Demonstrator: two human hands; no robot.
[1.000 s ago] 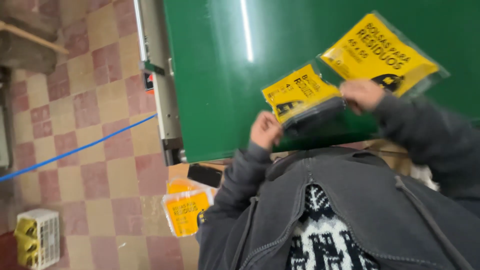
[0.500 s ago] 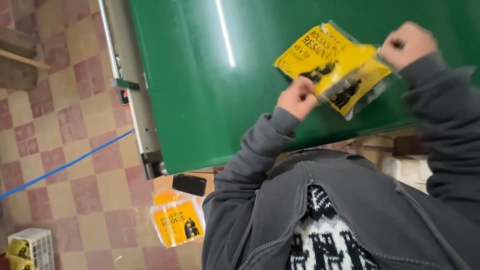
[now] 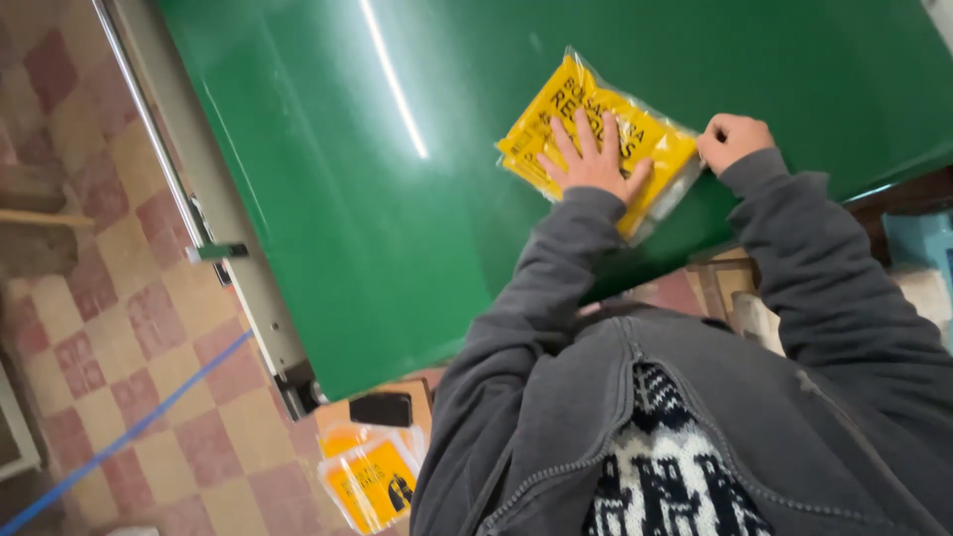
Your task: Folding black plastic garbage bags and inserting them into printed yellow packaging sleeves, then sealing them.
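So the big green tabletop [image 3: 377, 199] fills most of the view, and a yellow bag packet [image 3: 596, 129] in clear wrap lies flat on it. Left hand [image 3: 593, 159] presses it, fingers spread; right hand [image 3: 733, 141] pinches its corner.

The green table [image 3: 417, 228] lies bare left of and above the yellow packet [image 3: 596, 134], open for a hand to pass. The left hand [image 3: 594, 164] presses flat on the packet; the right hand [image 3: 733, 139] blocks its right edge. The metal rail [image 3: 213, 228] bounds the table's left side.
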